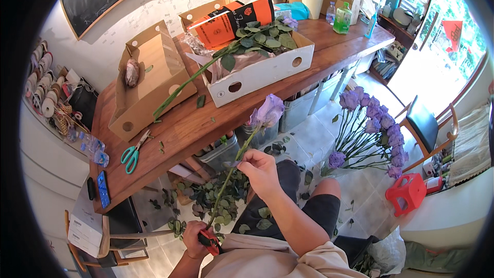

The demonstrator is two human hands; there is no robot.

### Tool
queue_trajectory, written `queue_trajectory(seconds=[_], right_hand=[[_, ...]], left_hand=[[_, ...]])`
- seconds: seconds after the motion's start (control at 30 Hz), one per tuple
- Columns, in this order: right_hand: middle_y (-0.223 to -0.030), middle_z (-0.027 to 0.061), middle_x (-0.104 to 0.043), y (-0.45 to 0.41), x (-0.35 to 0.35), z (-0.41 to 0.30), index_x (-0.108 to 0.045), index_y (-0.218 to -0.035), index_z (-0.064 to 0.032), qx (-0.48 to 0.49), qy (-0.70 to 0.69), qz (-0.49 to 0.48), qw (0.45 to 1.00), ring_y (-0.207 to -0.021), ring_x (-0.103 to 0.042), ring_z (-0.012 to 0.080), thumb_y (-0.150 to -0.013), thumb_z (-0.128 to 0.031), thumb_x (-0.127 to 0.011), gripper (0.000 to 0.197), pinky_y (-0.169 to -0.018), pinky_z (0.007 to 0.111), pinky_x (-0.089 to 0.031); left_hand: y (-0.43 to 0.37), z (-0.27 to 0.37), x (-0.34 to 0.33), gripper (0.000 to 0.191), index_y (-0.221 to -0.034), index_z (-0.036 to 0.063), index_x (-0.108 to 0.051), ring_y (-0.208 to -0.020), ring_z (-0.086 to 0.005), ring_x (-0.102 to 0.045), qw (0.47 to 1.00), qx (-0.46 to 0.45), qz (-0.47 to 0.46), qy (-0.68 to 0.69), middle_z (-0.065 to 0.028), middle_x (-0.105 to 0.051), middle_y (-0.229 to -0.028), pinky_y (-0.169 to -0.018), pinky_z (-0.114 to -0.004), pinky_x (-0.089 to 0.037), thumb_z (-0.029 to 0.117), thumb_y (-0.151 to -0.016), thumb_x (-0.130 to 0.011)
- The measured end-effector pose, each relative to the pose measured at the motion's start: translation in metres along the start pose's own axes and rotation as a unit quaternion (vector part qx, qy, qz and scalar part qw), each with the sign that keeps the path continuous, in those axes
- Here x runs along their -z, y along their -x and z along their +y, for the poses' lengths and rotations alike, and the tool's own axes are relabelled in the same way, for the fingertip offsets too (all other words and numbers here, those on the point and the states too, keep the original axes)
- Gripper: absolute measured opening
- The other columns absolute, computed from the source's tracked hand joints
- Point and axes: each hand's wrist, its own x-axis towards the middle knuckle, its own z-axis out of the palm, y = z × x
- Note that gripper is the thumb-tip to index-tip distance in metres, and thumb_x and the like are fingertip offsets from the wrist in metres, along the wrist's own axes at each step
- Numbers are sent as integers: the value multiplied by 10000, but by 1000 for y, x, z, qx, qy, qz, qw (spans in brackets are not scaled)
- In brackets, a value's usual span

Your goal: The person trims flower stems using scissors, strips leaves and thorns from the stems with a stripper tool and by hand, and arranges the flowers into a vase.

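A purple rose (270,111) on a long green stem (225,189) slants across in front of my body, bloom up and away from me. My left hand (195,238) grips the lower end of the stem together with a red hand tool (210,241), likely a thorn stripper; its jaws are mostly hidden. With thumb and forefinger, my right hand (261,172) pinches a small greyish-purple petal or leaf (230,163) beside the stem, below the bloom. No leaves show on the stem between my hands.
On the wooden table (177,139) are teal-handled scissors (133,156), a phone (103,189), a cardboard box (154,81) and a white box (262,65) bearing leafy rose stems (251,42). Cut leaves (220,197) litter the floor. Purple roses (370,119) stand at right, near a red stool (407,195).
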Motion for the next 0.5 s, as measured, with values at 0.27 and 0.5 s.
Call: queue_trajectory(seconds=[0.27,0.5], right_hand=[[-676,60,-584,14,2,12,-626,-845,16,31,275,-129,952,-589,-530,114,-783,-33,-652,83,-580,259,-449],[-876,4,-621,-20,5,-1,-597,-1180,40,54,119,15,991,-629,-500,51,-930,-161,-619,321,-560,208,-419]], left_hand=[[8,-7,-3,378,-955,23,-532,-697,-262,-593,995,76,38,56,-114,-608,-792,-611,-338,-486,-89,-641,-712],[13,-10,1,324,-991,3,-519,-689,-230,-574,994,56,23,94,-135,-579,-812,-614,-305,-494,-113,-718,-648]])
